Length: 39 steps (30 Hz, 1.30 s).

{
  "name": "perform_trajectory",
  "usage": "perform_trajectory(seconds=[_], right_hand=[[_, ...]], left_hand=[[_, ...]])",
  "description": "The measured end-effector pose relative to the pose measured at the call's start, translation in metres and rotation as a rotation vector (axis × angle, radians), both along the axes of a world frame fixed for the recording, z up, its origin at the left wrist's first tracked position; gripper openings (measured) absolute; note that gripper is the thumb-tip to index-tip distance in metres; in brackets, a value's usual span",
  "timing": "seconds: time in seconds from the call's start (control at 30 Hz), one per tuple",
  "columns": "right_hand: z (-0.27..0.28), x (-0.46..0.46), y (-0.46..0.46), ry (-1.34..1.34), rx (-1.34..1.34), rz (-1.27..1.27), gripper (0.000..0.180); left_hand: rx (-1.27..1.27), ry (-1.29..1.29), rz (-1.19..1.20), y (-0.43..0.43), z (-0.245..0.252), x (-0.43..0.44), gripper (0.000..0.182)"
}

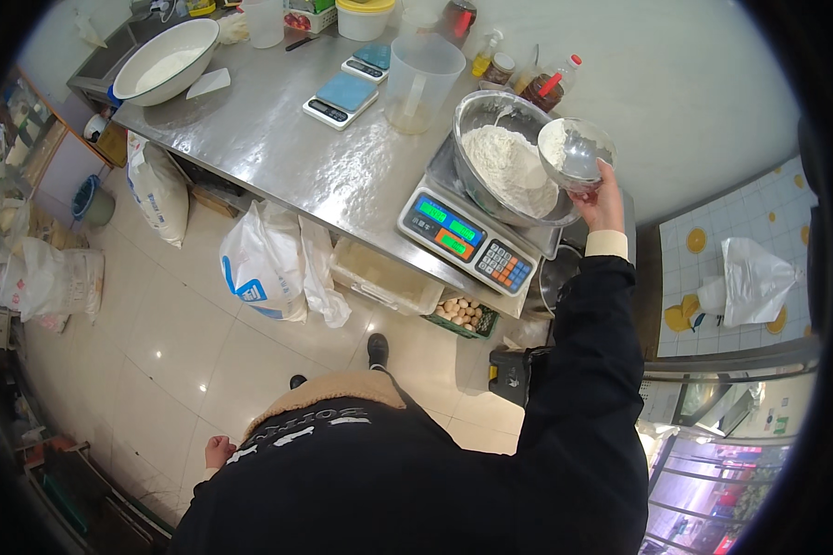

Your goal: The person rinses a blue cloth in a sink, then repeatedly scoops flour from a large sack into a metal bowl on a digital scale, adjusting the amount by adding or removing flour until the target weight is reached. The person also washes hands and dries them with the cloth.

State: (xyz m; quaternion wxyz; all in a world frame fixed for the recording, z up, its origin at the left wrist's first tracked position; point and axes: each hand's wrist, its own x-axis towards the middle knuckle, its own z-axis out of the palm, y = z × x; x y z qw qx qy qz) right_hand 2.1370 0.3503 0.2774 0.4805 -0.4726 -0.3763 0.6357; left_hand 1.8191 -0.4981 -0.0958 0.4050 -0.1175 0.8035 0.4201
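My right hand (600, 201) grips a small metal bowl (586, 156) by its rim, tilted, with some white powder inside. The bowl is held over the right edge of a large metal mixing bowl (468, 114), which holds a heap of white flour-like powder (503, 166). That large bowl rests on the platform of a digital counter scale (468, 236) with lit green displays. My left hand (219, 451) hangs low at my side, away from the table, its fingers curled with nothing visible in them.
On the steel table (271, 132) stand a clear plastic jug (423, 83), two small scales (340, 100), a white basin with powder (166, 62) and a white scraper (209, 82). Bottles and jars line the wall. Below are sacks (264, 263), a plastic bin (385, 277) and an egg crate (461, 316).
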Motion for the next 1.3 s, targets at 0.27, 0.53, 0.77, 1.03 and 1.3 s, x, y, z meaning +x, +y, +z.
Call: perform_trajectory(seconds=[0.27, 0.53, 0.77, 1.03, 1.3], right_hand=[[0.010, -0.008, -0.023, 0.031, -0.022, -0.068, 0.035], [0.006, -0.013, -0.011, -0.347, 0.184, -0.015, 0.043], [-0.033, -0.032, 0.028, -1.339, 0.424, -0.029, 0.076], [-0.075, -0.085, 0.053, -0.977, 0.307, -0.020, 0.056], [-0.051, -0.096, 0.017, -0.265, -0.089, 0.137, 0.044]], left_hand=[[-0.156, 0.131, -0.215, -0.022, -0.005, -0.001, 0.024], [-0.193, 0.173, -0.249, -0.032, -0.002, -0.002, 0.024], [-0.071, 0.078, -0.063, -0.001, 0.008, 0.008, 0.021], [-0.017, 0.026, -0.158, -0.042, -0.020, 0.024, 0.021], [-0.016, 0.079, -0.098, -0.042, -0.017, 0.030, 0.021]])
